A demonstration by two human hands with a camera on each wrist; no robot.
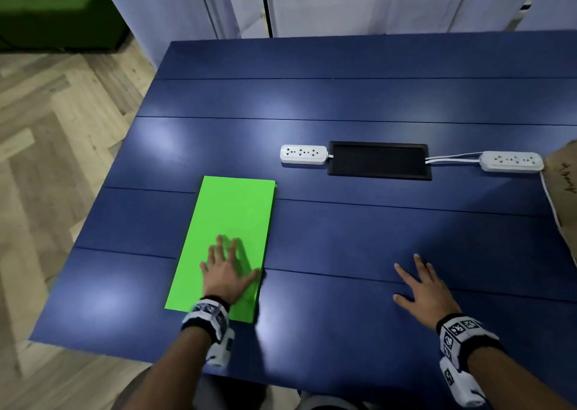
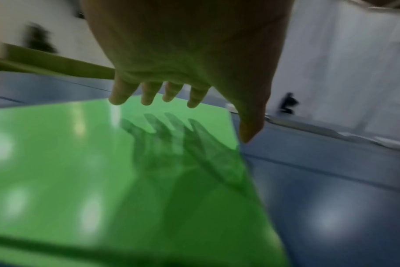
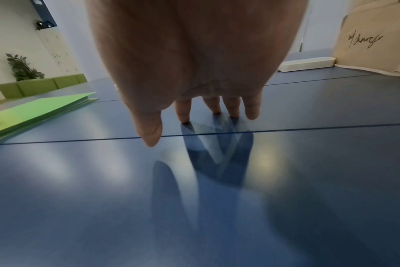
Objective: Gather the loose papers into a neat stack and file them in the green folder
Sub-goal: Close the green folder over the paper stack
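Note:
The green folder lies closed on the blue table, left of centre, long side running away from me. My left hand hovers flat just above its near half with fingers spread; the left wrist view shows the hand clear of the folder, casting a shadow on it. My right hand is spread flat low over bare table to the right, and its fingertips touch or nearly touch the surface. The folder shows layered edges from the side. No loose papers are visible.
Two white power strips flank a black cable hatch in the table's middle. A tan paper bag with handwriting stands at the right edge. Wood floor lies to the left, white cabinets behind.

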